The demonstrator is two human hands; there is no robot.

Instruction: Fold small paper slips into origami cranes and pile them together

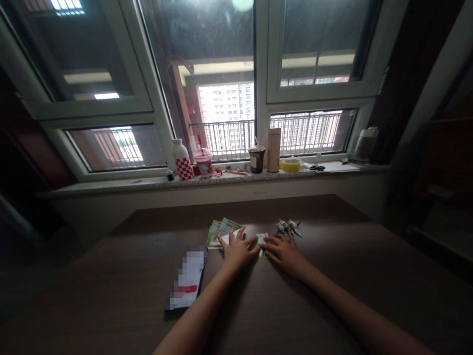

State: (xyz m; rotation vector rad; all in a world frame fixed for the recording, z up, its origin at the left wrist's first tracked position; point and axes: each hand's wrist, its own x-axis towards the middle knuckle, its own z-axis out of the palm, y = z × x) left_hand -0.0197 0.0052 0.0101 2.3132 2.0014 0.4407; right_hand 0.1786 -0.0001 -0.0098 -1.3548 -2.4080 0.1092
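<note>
My left hand (238, 251) lies on the brown table (121, 291), fingers spread, beside green-edged cards or packets (223, 226). Its fingertips reach over a white piece by these cards, and its thumb points toward a small white, green and yellow sheet or packet (262, 237). My right hand (287, 254) rests flat from the other side, with its fingers extended onto that small piece. Just beyond the right fingertips sits a little heap of colourful crumpled or folded pieces (288, 227); their kind is unclear. Neither hand is closed around anything.
A dark-edged phone-like object (186, 281), its surface blurred, lies left of my left forearm. On the windowsill (148, 184) stand a checkered bottle (183, 160), a pink cup (203, 162), a brown drink cup (256, 160), a tan flask (273, 150) and yellow tape (291, 165).
</note>
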